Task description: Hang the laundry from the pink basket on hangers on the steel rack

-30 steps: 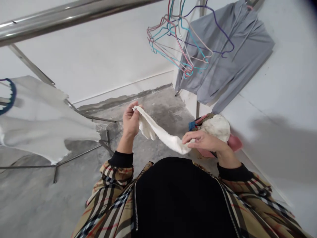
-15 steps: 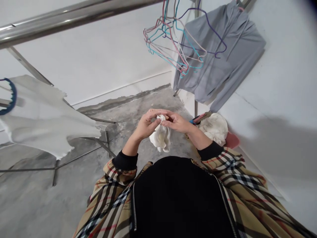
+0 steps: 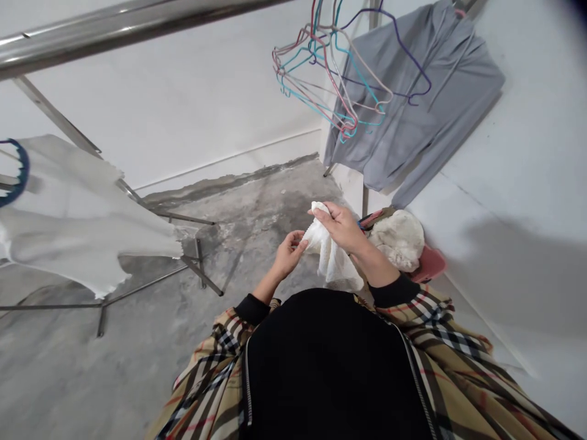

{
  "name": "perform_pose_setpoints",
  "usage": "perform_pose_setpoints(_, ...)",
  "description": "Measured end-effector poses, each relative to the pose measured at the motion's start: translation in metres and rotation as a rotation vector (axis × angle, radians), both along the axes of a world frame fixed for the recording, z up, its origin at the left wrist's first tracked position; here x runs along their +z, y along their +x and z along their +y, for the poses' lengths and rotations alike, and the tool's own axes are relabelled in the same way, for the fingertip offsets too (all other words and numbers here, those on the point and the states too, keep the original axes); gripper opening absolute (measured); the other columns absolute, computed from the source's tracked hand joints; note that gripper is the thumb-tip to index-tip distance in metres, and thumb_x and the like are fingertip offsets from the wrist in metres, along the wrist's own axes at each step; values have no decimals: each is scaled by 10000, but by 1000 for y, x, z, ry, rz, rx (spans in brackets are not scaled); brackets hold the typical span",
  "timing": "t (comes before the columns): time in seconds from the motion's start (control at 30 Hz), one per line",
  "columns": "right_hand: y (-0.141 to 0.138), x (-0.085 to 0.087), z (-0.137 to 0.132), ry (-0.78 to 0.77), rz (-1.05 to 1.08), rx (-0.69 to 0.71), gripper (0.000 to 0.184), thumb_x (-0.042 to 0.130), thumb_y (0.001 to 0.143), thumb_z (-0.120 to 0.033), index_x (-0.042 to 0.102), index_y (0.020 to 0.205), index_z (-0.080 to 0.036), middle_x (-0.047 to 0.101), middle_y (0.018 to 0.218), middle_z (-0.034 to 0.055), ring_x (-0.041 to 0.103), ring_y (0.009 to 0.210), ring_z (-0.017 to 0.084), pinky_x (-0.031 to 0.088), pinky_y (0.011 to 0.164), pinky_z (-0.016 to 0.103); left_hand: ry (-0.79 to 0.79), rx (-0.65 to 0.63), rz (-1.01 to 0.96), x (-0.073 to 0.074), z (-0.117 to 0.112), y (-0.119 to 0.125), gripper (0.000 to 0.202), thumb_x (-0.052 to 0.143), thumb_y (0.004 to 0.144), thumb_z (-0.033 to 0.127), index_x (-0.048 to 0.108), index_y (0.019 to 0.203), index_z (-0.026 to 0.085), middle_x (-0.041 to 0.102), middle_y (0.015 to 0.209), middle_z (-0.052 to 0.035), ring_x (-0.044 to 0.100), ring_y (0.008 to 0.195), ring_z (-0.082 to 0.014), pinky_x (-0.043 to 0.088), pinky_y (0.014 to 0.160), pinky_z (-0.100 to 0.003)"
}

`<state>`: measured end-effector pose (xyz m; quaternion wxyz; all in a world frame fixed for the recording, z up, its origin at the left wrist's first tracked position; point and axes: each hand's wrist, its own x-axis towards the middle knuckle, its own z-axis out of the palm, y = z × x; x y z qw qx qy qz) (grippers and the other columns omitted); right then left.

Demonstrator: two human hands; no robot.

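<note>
A small white knit cloth piece (image 3: 334,263), perhaps a garment, hangs in front of my body; its exact kind does not show. My right hand (image 3: 340,225) is closed around its gathered upper end, with a bit of white poking out past the thumb. Lower and to the left, my left hand (image 3: 290,252) pinches the scalloped edge between thumb and fingers. The lower part of the cloth drapes loosely beneath my right hand.
Several wire hangers (image 3: 330,79) dangle from the metal rail (image 3: 114,30). A grey jacket (image 3: 413,98) hangs at right, above a pink basin (image 3: 431,264) holding white cloth (image 3: 398,239). At left, a white garment (image 3: 87,214) hangs beside the folding rack's legs (image 3: 202,275).
My hands, earlier together at the top of the cloth, have separated. The left moved down to its edge; the right shifted slightly right with the gathered end. The cloth is spread wider.
</note>
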<state>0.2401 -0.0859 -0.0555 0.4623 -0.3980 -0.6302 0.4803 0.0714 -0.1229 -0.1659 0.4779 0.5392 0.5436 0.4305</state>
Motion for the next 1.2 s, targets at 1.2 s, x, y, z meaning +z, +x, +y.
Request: perform_pose_setpoints(1.2,55,-58,1,-280,81,-32,304,714,723,-446,591,869,-209,602,742,-25,522,640,121,416,592,249,278,518,626,97,37,-103,345,577,713,222,735,1017,176,714,847,-57,609,732,-176,446,676,-273)
